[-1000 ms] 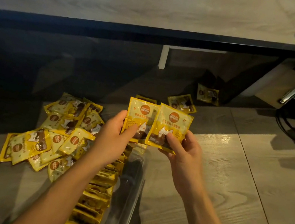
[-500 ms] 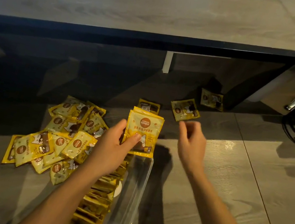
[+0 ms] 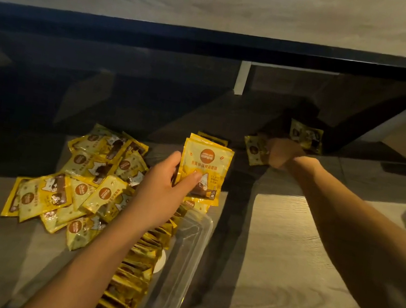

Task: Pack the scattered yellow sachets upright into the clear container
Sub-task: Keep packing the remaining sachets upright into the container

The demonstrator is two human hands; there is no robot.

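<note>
Right now our left hand (image 3: 163, 187) pinches a small upright stack of sachets (image 3: 203, 170) above the clear container's (image 3: 188, 246) far end. Our right hand (image 3: 282, 154) lands on a stray sachet (image 3: 255, 149) far-right; its grip is blurred, can't tell. Main pile (image 3: 77, 180) lies left.

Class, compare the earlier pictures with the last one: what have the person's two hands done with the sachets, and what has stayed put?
The right hand let go of its sachet, leaving both stacked in the left hand, then reached away to a stray sachet by the shelf. The pile and the clear container stayed put.
</note>
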